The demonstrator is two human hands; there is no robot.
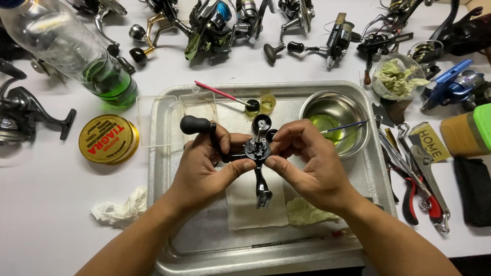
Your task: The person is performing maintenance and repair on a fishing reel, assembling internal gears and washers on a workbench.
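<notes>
My left hand (207,166) grips a black fishing reel body (254,150) over a metal tray (169,204). The reel's crank handle with its black knob (194,124) sticks up to the left, and its foot (262,191) points down. My right hand (307,161) pinches the reel's top part from the right with thumb and forefinger. A small black round part (261,123) lies on the tray just behind the reel. White cloths (255,209) lie on the tray under my hands.
A steel bowl (335,120) with green liquid and a thin brush stands on the tray's right. A pink brush (220,93), a clear box, a gold round tin (107,138), a plastic bottle (66,48), pliers (417,189) and several reels (215,23) surround the tray.
</notes>
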